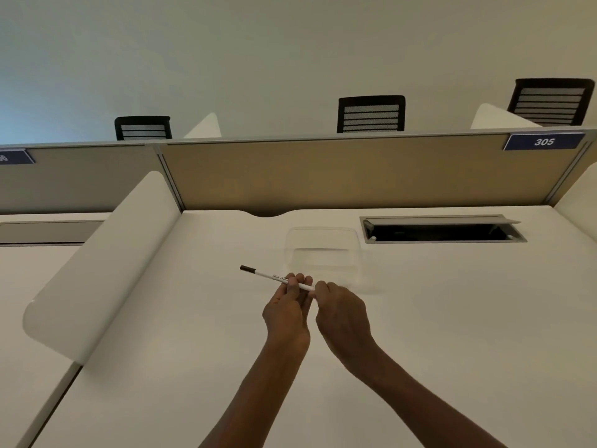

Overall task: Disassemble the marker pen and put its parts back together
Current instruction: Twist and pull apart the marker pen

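Two bare hands meet above the middle of a white desk [452, 318], holding a slim white marker pen [274, 278] between them, just clear of the surface; the pen slants from a dark tip or cap at its far left end down toward the right. The left hand [288, 310] has its fingers curled shut around the barrel's middle; the right hand [343, 313] is closed over the pen's near right end, which it hides, so whether a cap sits under those fingers cannot be told. A clear plastic container [323, 250] stands just beyond the hands; an open cable hatch [442, 229] lies farther right. This looks like the first pull of the disassembly; to do it well, the left hand should hold the barrel steady while the right draws straight along the pen's line, with a slight twist, keeping the freed part pinched so it does not drop or roll.
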